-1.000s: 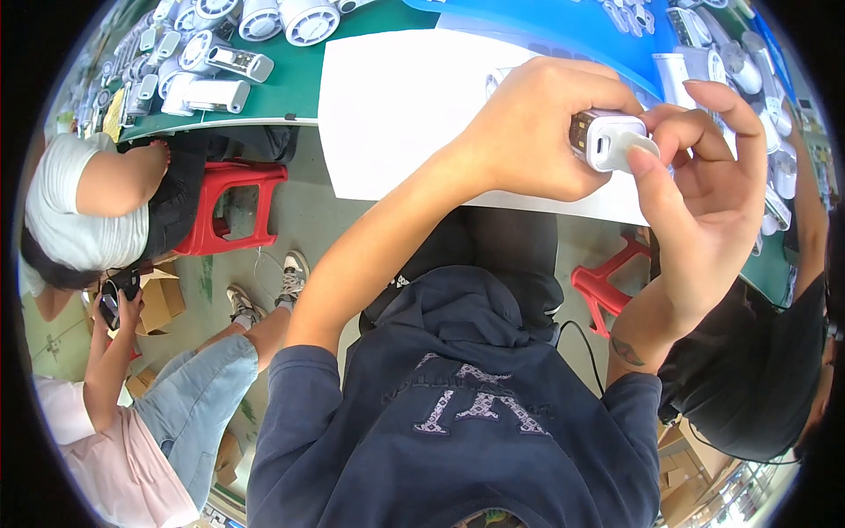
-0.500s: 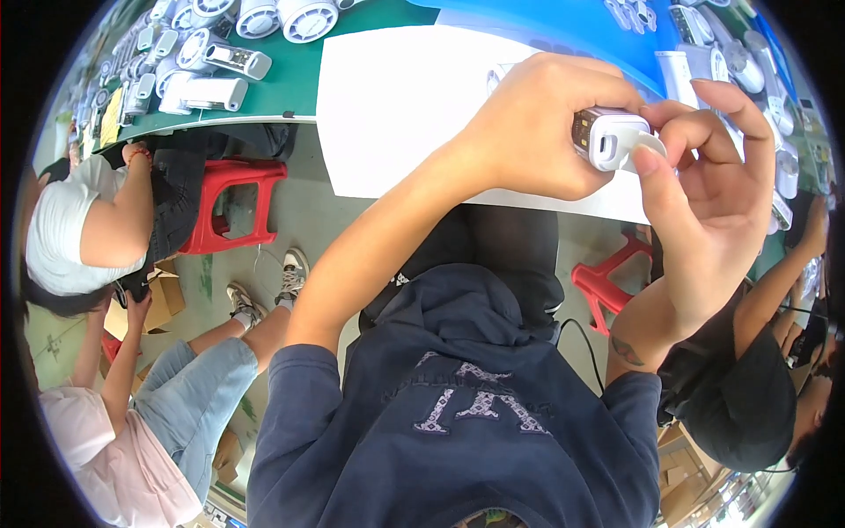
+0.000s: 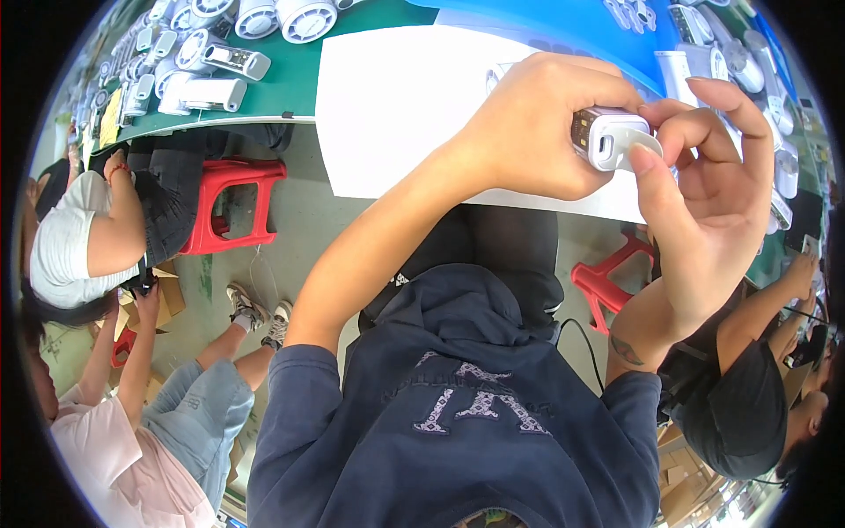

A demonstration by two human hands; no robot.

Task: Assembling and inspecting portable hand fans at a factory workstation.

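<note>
Left hand (image 3: 556, 128), head view: fingers wrapped firmly round a white handheld device (image 3: 602, 123), end face with the port slot turned toward the right hand (image 3: 711, 189). Right hand pinches a thin white end piece (image 3: 637, 139), thumb on its face, bent index finger close behind; exact fingertip contact hidden. Other right fingers spread loose. Device sits over the right end of the white sheet (image 3: 396, 110), end piece at the device's end face, beside the slot. Joined there or just resting, can't tell.

Handling, my judgement: left grip firm so the body doesn't roll; slot face toward the eyes, thumb clear of the slot. Right hand best pinching the piece by its rim, light even pressure, no twisting, since it looks thin and could bend or slip. Working over the sheet seems sensible: a dropped piece would likely land there.

Around: sheet lies on the green counter (image 3: 295, 84). White fan units (image 3: 306, 19) left of and beyond the sheet, blue surface (image 3: 528, 12) beyond it, more white units (image 3: 676, 77) to its right. Red stool (image 3: 268, 209) nearer than the sheet, to its left.
</note>
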